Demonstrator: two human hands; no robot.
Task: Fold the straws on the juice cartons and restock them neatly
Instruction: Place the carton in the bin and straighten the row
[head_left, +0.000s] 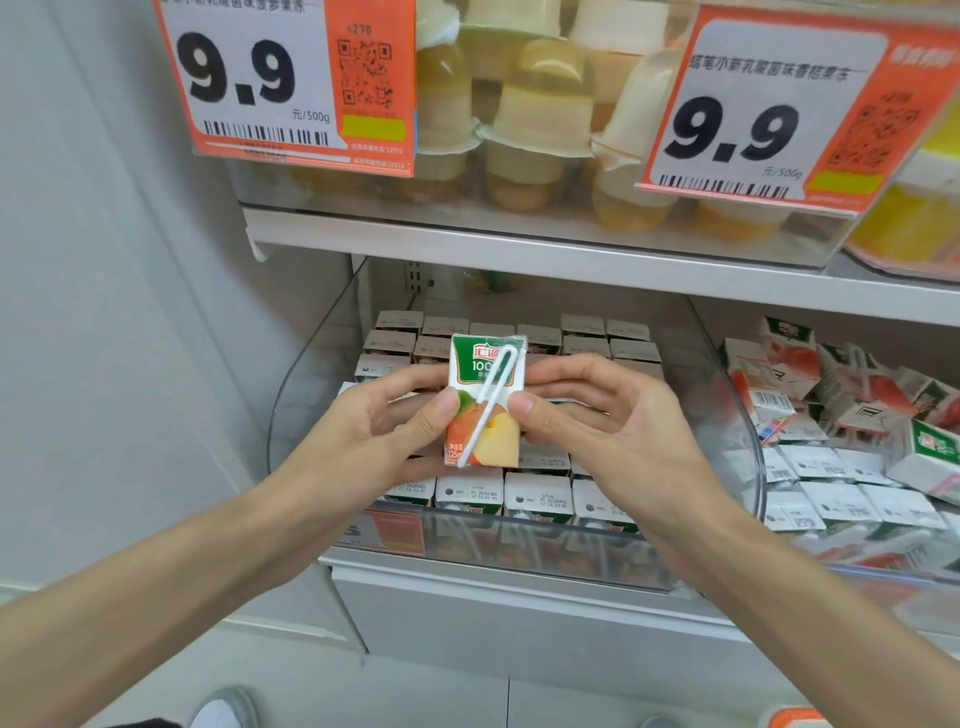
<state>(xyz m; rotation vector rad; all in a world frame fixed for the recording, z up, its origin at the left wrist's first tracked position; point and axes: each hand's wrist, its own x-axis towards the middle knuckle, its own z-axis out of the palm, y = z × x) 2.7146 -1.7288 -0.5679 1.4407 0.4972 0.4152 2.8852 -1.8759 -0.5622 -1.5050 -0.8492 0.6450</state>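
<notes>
A small green, white and orange juice carton (493, 447) is held upright above a clear bin, its front facing me. A white straw (485, 410) in its wrapper runs diagonally across the front, bent into a loop at the top. My left hand (384, 421) grips the carton's left side, thumb on the front beside the straw. My right hand (597, 415) grips the right side, thumb pressed near the straw's middle. Rows of matching cartons (540, 496) stand packed in the bin (291, 395) below.
To the right a second bin holds loosely piled cartons (841, 415). A white shelf (519, 244) above carries jelly cups (540, 124) behind two orange 9.9 price tags (260, 78). A grey wall is on the left. My shoes (223, 712) show on the floor.
</notes>
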